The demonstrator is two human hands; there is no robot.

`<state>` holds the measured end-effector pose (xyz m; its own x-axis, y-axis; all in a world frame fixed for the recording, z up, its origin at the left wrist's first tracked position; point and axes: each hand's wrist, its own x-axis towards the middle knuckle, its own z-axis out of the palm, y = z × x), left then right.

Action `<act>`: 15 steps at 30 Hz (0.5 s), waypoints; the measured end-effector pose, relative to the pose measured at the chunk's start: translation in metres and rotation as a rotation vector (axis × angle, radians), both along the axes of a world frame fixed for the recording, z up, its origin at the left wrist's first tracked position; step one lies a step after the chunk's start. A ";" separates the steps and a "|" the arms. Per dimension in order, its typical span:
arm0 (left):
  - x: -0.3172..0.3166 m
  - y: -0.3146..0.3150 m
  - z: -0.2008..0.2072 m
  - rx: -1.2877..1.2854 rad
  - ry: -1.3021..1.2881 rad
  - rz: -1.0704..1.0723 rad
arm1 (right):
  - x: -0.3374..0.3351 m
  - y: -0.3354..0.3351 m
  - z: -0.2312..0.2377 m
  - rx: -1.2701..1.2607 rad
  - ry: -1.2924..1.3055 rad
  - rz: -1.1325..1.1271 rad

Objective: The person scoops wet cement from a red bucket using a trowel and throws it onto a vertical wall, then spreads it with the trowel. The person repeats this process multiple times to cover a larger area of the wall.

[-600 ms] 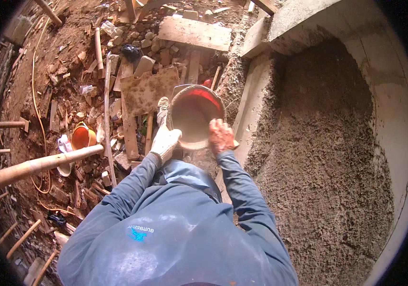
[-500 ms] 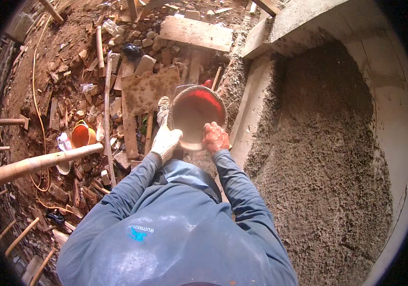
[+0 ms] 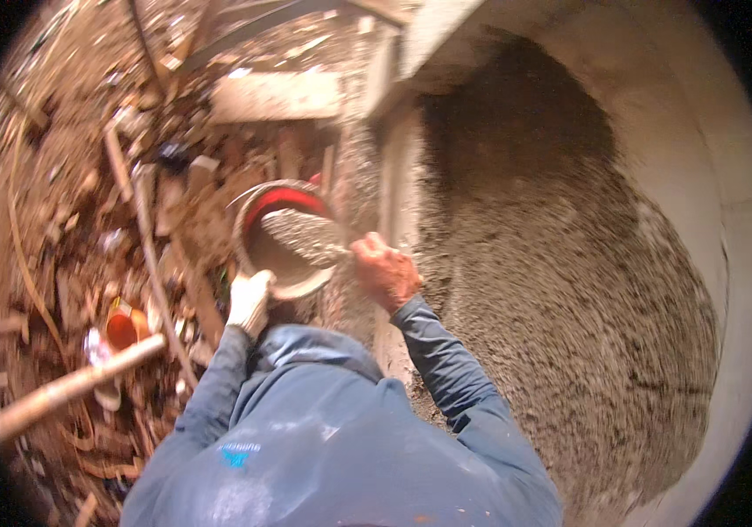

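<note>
A mortar-crusted bucket (image 3: pixel 299 288) with a red inner wall is in front of me, slightly left of centre. My left hand (image 3: pixel 250 300), in a pale glove, is closed on its near-left rim. Wet grey mortar lies inside. Just right of the rim, my bare right hand (image 3: pixel 385 272) is closed round a trowel, whose handle the fingers hide. The trowel's blade (image 3: pixel 306 237) carries a heap of mortar and reaches over the bucket's mouth.
At right, a broad bed of rough wet mortar (image 3: pixel 560 290) lies between a low concrete edge (image 3: pixel 398 176) and a smooth curved wall (image 3: pixel 701 132). Rubble and planks cover the left ground, with an orange container (image 3: pixel 126 325) and a wooden pole (image 3: pixel 77 386).
The mortar-laden trowel blade has come into sight above the bucket. My right hand has moved right, off the rim. The view has turned right, and the bucket sits further left in it.
</note>
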<state>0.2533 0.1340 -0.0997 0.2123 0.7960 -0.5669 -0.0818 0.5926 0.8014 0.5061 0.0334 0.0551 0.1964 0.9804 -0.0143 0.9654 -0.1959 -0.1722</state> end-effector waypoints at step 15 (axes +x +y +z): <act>-0.019 -0.003 0.019 0.005 -0.054 -0.077 | 0.142 0.086 0.307 0.454 0.455 0.204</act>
<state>0.2345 0.1308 -0.0803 0.3031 0.7788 -0.5491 -0.0799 0.5950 0.7997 0.6486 0.1197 0.3620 0.0787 0.9253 0.3709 0.7872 0.1706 -0.5926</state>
